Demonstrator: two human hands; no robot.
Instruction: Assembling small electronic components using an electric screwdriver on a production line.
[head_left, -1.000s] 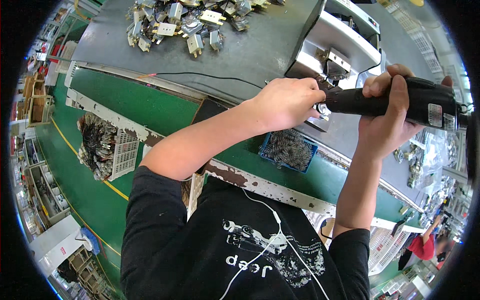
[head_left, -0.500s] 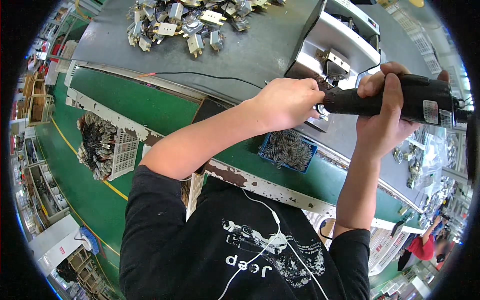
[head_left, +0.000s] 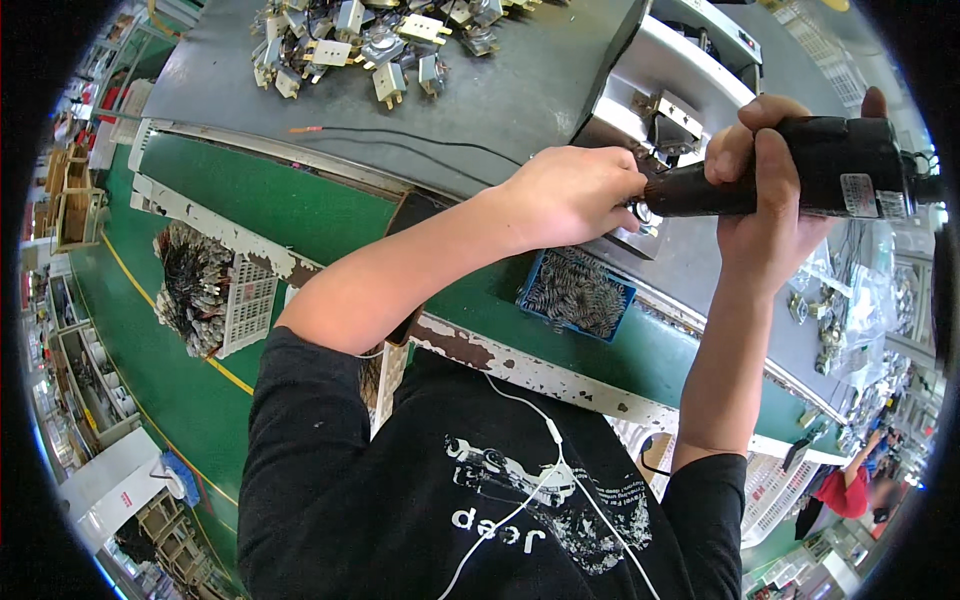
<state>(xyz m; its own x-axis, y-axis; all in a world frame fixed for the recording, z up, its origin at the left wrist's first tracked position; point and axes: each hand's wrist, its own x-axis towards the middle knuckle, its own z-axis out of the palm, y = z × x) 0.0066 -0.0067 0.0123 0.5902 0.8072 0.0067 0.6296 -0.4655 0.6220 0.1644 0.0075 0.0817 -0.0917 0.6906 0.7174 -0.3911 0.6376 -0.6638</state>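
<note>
My right hand [head_left: 775, 225] wraps round a black power screwdriver [head_left: 845, 165], which lies nearly level with its narrow end pointing left. At that end, my left hand [head_left: 575, 195] is closed with thumb and fingers pinched together. A small shiny metal piece [head_left: 642, 212] shows by its fingertips; what the fingers grip is mostly hidden. A black wire [head_left: 430, 143] with an orange end runs over the table edge toward my left hand. Just beyond the hands stands a silver metal housing [head_left: 640, 85], with a small block-shaped metal component [head_left: 677, 122] at it.
Many small metal units with pale boxes [head_left: 390, 50] are heaped on the grey table [head_left: 520, 100]. Below its edge sits a blue bin [head_left: 612, 336] of metal springs [head_left: 575, 290]. A white crate [head_left: 250, 305] stands on the green floor. Clear plastic bags [head_left: 865, 310] lie at right. Another person [head_left: 845, 490] is far right.
The screwdriver and my right hand have shifted slightly upward, the tool's rear end rising most. My left hand has moved up a little. The wire's orange end has shifted up and right.
</note>
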